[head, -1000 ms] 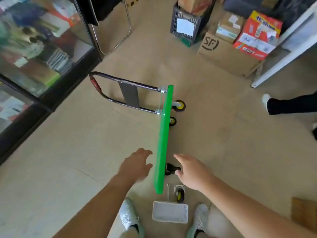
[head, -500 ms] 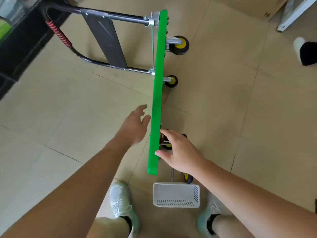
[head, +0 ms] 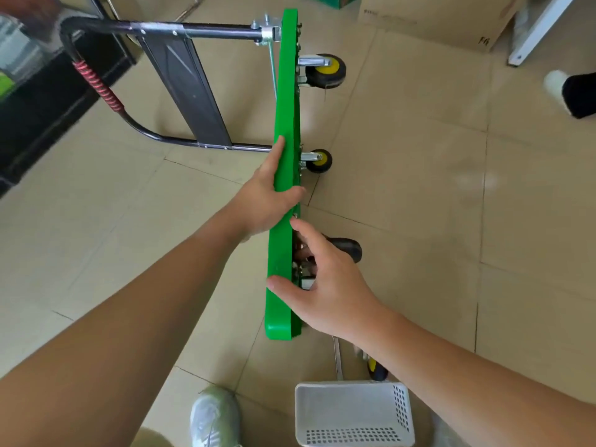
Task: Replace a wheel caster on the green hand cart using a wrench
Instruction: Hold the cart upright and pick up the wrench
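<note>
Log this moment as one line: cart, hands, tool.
green hand cart: on edge | left hand: on deck edge | right hand: gripping edge at near caster | wrench: on floor

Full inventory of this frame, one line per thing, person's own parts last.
hand cart deck: 1, green, standing on edge on the floor, centre
cart handle: 1, black with red wrap, lying left of the deck
mounted casters: 3 visible, black, two showing yellow hubs, right of the deck
loose caster: 1, black and yellow, floor, partly hidden by right forearm
wrench: 1, silver, floor beside basket
basket: 1, white, bottom centre
cardboard box: 1, brown, top right
shoe: 1, pale, bottom
left hand: gripping deck edge
right hand: on deck at nearest caster
</note>
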The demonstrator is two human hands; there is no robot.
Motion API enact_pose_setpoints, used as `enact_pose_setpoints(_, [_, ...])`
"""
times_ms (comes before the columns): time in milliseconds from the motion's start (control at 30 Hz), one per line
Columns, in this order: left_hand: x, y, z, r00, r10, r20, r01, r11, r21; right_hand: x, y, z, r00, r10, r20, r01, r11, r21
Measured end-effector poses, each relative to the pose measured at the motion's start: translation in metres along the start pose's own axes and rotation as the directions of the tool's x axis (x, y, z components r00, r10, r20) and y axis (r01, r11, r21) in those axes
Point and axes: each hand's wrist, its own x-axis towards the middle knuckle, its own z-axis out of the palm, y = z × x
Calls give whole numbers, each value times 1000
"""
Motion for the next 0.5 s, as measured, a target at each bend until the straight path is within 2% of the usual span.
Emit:
enact_pose_setpoints(167, [-5, -1, 1, 1000, 6, 21, -6, 1000, -21, -8, -9, 7, 998, 55, 0, -55, 998, 7])
enact_pose_setpoints(333, [-11, 0, 6, 999, 31, -26, -31, 999, -14, -9, -15, 8, 995, 94, -39, -91, 994, 64])
enact_pose_setpoints(500, [-28, -2, 5, 997, 31, -64, -32, 999, -24, -15, -29, 18, 992, 123, -16, -121, 990, 74])
